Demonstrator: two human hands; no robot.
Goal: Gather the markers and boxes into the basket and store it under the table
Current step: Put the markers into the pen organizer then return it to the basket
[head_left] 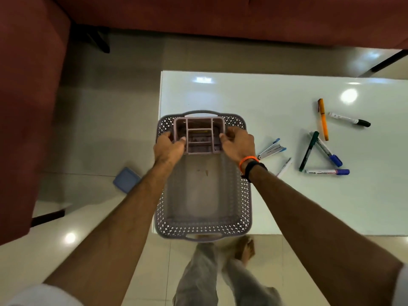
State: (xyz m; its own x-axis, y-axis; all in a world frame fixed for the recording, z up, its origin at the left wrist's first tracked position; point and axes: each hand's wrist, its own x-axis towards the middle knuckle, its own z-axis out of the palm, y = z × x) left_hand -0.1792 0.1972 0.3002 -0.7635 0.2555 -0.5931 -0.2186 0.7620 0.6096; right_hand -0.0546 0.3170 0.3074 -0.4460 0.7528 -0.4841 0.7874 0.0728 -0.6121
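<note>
Over the basket (203,226), far end: box (199,135) gripped by left hand (169,146) and right hand (238,145), fingers curled on its sides. To be lowered level, clear of the rim.

Dim, soft; glare on table (287,89); edges warped.

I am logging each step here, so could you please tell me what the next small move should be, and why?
Probably lower the compartment box into the far end of the basket and let go. Both the left hand and right hand grip its sides over the basket, while the markers lie loose on the table.
</note>
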